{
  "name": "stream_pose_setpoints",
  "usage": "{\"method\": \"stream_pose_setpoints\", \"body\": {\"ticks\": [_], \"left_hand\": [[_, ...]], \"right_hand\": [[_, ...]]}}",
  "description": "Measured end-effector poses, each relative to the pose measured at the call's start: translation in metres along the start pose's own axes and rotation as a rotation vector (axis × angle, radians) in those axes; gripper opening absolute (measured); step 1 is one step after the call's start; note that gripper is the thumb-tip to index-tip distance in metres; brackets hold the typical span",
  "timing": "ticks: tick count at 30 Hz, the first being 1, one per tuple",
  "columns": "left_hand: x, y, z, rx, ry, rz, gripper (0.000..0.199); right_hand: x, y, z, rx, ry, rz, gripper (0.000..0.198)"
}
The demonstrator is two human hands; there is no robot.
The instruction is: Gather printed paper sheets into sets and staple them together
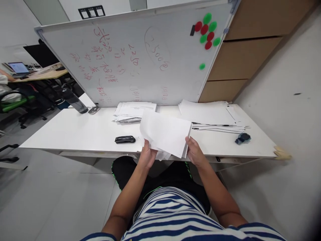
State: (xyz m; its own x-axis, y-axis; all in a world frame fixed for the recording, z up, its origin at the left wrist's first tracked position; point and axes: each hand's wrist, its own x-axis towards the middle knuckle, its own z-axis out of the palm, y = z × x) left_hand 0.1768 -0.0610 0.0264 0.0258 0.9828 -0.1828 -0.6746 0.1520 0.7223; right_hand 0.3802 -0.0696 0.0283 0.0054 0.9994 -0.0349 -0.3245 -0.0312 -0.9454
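Several loose white paper sheets (167,130) are held up over the desk's front edge, their edges not quite lined up. My left hand (147,154) is closed on their lower left corner, thumb on top. On the right edge, my right hand (194,150) pinches the same sheets between thumb and fingers. A black stapler (125,139) lies on the desk to the left of my left hand. Behind the held sheets sit a left paper stack (136,109) and a wider, uneven right paper stack (207,112).
The white desk (75,130) backs onto a whiteboard (120,57) with red writing and round magnets. At the left rear are a dark bottle (74,99) and a computer mouse (93,110). A dark wristwatch (242,138) lies at right. Cardboard boxes (243,60) stand behind. Another person's arm (7,75) shows far left.
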Motion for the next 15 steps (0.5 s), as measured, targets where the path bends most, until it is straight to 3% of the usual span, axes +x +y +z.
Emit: {"method": "stream_pose_setpoints", "body": {"ticks": [7,10,13,15], "left_hand": [[-0.014,-0.012,-0.012,0.163,0.100,0.059,0.061],[-0.014,-0.008,-0.028,0.571,0.013,0.160,0.063],[-0.008,0.000,-0.049,1.157,-0.232,0.272,0.069],[-0.002,0.003,-0.061,1.461,-0.379,0.312,0.077]], "right_hand": [[0.004,0.012,0.006,-0.285,0.201,-0.056,0.052],[0.008,0.017,-0.017,-0.337,0.456,-0.144,0.046],[0.009,0.017,-0.053,-0.238,0.733,-0.269,0.042],[0.007,0.016,-0.077,-0.166,0.810,-0.331,0.041]]}}
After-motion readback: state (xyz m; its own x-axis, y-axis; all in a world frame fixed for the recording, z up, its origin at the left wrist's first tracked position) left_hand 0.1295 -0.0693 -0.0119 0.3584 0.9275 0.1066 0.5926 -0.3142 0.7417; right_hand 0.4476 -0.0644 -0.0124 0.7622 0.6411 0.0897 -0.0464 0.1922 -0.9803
